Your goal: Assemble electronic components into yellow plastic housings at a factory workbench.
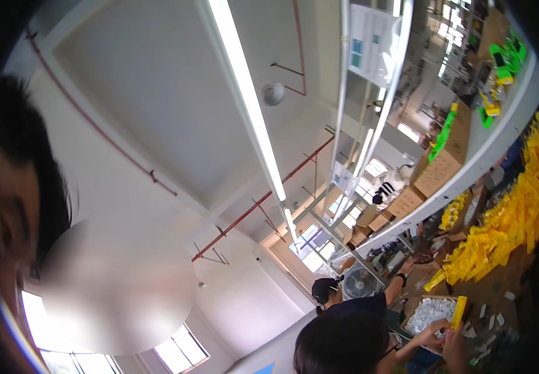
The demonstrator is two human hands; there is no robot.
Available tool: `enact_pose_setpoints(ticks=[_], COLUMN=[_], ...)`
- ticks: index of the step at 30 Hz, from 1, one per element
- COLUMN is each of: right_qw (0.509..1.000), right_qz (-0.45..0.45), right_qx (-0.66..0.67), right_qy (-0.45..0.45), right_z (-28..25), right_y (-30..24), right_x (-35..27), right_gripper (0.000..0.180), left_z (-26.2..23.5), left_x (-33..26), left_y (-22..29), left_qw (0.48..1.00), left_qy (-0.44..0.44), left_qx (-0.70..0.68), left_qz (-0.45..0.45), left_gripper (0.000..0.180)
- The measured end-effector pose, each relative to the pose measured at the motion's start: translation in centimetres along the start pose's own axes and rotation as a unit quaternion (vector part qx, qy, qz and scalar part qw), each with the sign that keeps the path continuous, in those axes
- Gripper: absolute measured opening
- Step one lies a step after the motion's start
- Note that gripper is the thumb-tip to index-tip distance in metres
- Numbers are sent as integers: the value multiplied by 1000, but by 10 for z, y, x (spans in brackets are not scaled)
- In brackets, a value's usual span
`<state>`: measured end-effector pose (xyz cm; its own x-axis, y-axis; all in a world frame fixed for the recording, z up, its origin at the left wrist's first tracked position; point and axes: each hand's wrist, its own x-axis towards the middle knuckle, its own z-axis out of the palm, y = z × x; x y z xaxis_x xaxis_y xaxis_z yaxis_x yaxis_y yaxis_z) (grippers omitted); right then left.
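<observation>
The person's own hands are outside this view, so I cannot tell if they are wide, narrow or holding something. At the lower right, a co-worker with dark hair [341,343] has two hands [431,336] close together, and the fingers are narrow around the lower end of a yellow strip [459,311], which stands up tilted. This strip is just beside a box [441,297] filled with small white pieces [430,315]. On the brown surface [500,280], more small pale pieces [491,322] lie scattered to the right of the hands, and behind them spreads a large pile of yellow strips [494,246]. A second co-worker in a dark cap [325,288] stretches one arm over the surface, near a grey fan [360,282]. Above the surface runs a pale shelf [500,134], which carries cardboard boxes [442,168] and bright green things [507,56]. At the left edge there is a person's dark hair [26,143], and near it a pale, round, blurred shape [120,280], which I cannot identify.
</observation>
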<state>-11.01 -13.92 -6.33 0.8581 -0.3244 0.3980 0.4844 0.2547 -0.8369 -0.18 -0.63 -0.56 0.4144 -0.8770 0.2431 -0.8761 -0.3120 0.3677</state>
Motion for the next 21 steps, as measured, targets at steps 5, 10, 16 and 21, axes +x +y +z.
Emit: enact_pose_setpoints(ticks=[5, 10, 16, 21], right_qw=[997, 987, 973, 962], right_qz=[-27, -51, -53, -60], right_qx=[-57, -142, -223, -264], right_qy=[-37, -53, 39, 41], right_z=[-32, -32, 22, -2], right_y=[-39, -49, -55, -54], right_x=[-73, -60, -77, -74], right_gripper=[48, 48, 48, 48], left_z=[38, 40, 34, 42], left_x=[-10, -34, -48, -42], left_y=[0, 14, 6, 21], left_qw=[999, 997, 998, 990], left_qy=[13, 26, -2, 47], left_qx=[-43, -22, 8, 69], left_qz=[-14, -69, 69, 113], left_gripper=[23, 23, 22, 22])
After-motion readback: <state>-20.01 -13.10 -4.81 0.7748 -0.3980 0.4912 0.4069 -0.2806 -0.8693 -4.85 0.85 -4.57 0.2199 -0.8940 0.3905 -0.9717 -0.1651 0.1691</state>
